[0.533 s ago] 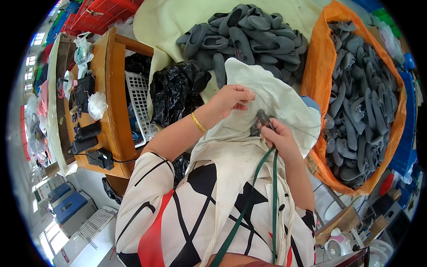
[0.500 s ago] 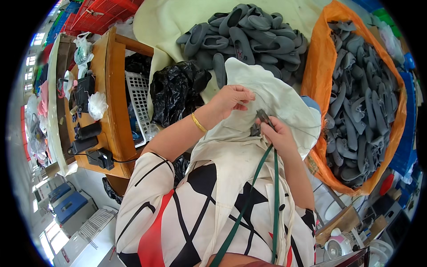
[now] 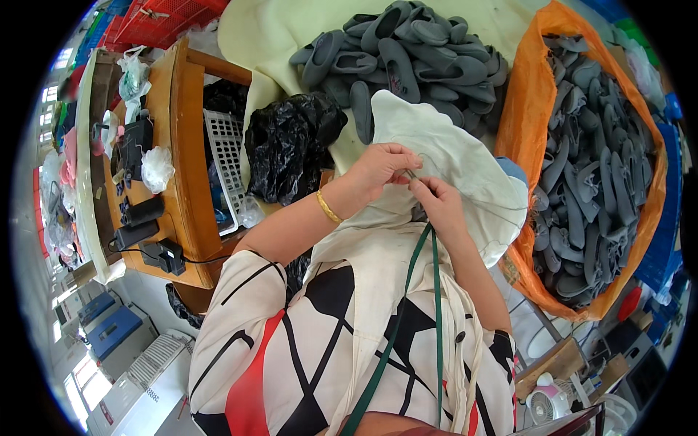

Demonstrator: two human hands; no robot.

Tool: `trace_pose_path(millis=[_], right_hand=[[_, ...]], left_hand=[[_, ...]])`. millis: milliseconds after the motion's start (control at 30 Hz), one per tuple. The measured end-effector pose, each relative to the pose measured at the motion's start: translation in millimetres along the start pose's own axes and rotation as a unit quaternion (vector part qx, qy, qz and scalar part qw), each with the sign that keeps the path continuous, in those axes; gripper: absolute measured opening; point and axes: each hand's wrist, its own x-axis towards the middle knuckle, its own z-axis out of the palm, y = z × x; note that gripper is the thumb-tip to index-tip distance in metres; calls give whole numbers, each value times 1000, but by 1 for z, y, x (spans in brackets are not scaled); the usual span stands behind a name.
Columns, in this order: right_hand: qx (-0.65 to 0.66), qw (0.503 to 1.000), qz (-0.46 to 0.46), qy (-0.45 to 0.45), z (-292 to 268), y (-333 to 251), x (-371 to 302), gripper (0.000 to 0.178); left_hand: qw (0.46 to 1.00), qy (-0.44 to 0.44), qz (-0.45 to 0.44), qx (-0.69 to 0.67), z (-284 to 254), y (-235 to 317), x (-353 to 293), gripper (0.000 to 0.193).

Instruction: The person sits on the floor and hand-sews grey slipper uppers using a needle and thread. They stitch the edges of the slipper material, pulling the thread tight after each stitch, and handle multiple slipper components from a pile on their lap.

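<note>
Both my hands are close together over the pale apron cloth (image 3: 443,138) on my lap. My left hand (image 3: 382,171), with a gold bracelet on the wrist, is closed in a pinch; what it holds is too small to make out. My right hand (image 3: 441,207) is closed on small thread snips (image 3: 411,174), mostly hidden by the fingers, with a bit of metal showing by the left fingertips. A green cord (image 3: 407,291) hangs from the right hand down along my chest. A thin dark thread (image 3: 483,198) lies across the cloth.
Grey slip-on shoes (image 3: 396,69) are heaped ahead on a pale sheet (image 3: 254,36). An orange sack (image 3: 520,94) of grey shoe pieces (image 3: 589,174) stands at right. At left are a black plastic bag (image 3: 291,145), a white basket (image 3: 227,171) and a wooden table (image 3: 185,123).
My right hand has moved up and left to meet the left hand, bringing the snips and green cord along. The snips' metal end, plainly visible before, is now largely covered by fingers.
</note>
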Motion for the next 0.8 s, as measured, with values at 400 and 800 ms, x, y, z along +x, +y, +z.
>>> trace_pose_path(millis=[400, 800], right_hand=[[-79, 996, -47, -21, -3, 3, -15, 28], [-78, 976, -203, -32, -26, -25, -20, 32]], left_hand=[[1000, 10, -2, -12, 1, -2, 1, 11], [946, -123, 77, 291, -1, 6, -8, 18]])
